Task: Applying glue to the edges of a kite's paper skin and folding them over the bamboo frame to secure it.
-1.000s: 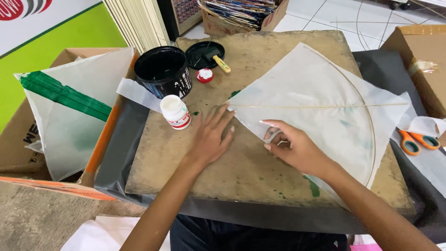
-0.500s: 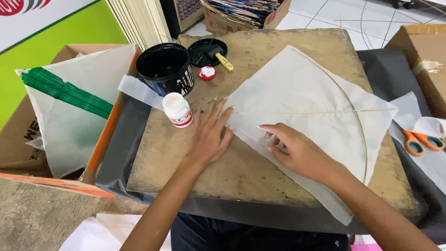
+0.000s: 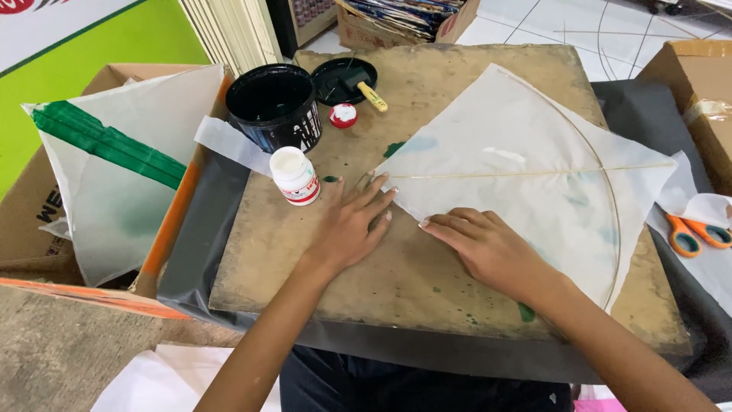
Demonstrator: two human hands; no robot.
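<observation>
At the left of the frame, one finished kite (image 3: 114,175) of white paper with a green stripe stood in a cardboard box (image 3: 46,221). Right of it, in the upper centre, stood one black paint bucket (image 3: 274,107), one black lid (image 3: 343,80) with a yellow-handled brush (image 3: 372,96) across it, one small red-and-white cap (image 3: 343,115), and one white glue bottle (image 3: 295,176) with a red label. The left hand (image 3: 352,227) lay flat at centre frame, fingers spread and open, gripping nothing; its fingertips touched the left corner of the white paper kite (image 3: 518,175). The right hand (image 3: 488,248), just right of centre, was also flat and open, fingers extended, pressing on the kite's lower left edge. The kite lay on the worn wooden board (image 3: 305,259), occupying the centre right of the frame. It was one sheet of thin white paper, faintly stained green, with one straight stick (image 3: 534,172) running across and one bowed stick (image 3: 610,206) curving along its right side. At far right lay one pair of orange-handled scissors (image 3: 698,233).
</observation>
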